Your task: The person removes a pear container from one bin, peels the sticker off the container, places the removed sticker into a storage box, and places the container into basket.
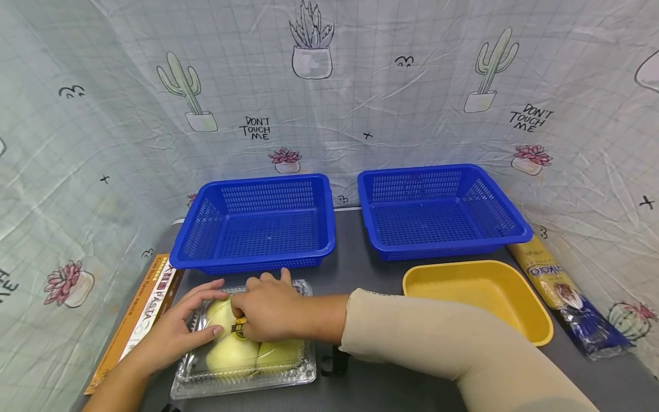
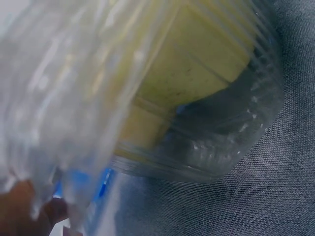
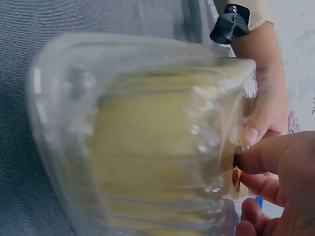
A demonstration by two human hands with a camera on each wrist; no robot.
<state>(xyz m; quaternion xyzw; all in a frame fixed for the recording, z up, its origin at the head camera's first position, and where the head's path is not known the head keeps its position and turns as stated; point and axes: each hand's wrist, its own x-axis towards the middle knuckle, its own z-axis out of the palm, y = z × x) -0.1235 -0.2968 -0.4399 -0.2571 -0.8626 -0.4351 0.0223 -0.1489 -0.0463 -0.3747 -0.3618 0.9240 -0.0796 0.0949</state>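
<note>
A clear plastic clamshell box (image 1: pixel 242 387) with several round yellow-green fruits (image 1: pixel 231 356) inside stands at the front left of the table. My right hand (image 1: pixel 270 309) reaches over its lid; in the right wrist view its thumb and index finger pinch at a small dark and gold label (image 3: pixel 236 181) on top. The left hand (image 1: pixel 177 332) lies along the box's left side, fingers extended and thumb on the lid. In the left wrist view the box wall (image 2: pixel 206 157) fills much of the picture, and only blurred fingertips show.
Two blue mesh baskets (image 1: pixel 252 264) stand at the back. A yellow tub (image 1: pixel 473 286) is at the right, beside a pasta packet (image 1: pixel 561 292). Left of the box lies an orange and white pasta box (image 1: pixel 139 315). A printed curtain (image 1: pixel 360 103) hangs behind.
</note>
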